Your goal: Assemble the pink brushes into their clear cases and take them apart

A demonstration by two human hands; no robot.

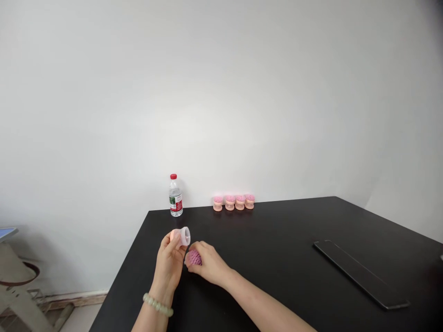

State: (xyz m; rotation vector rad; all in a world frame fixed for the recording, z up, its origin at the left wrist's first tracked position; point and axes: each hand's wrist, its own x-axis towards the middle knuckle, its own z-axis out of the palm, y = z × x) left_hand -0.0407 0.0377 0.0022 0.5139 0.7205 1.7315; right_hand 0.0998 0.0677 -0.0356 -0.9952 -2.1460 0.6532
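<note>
My left hand (170, 259), with a pale green bead bracelet (158, 305) at its wrist, is closed on a small cup-like piece (185, 236). That piece is peach at one end and clear at the other, tilted with its open end facing right. Just to the right and slightly lower, my right hand (208, 263) holds a round pink bristled piece (194, 257) between thumb and fingers, bristles facing me. The two pieces are close but apart.
Several pink-topped peach brushes (230, 203) stand in a row by the wall. A water bottle with a red cap (176, 200) stands at the back left of the black table (277, 240). A flat black tray-like object (360, 274) lies on the right.
</note>
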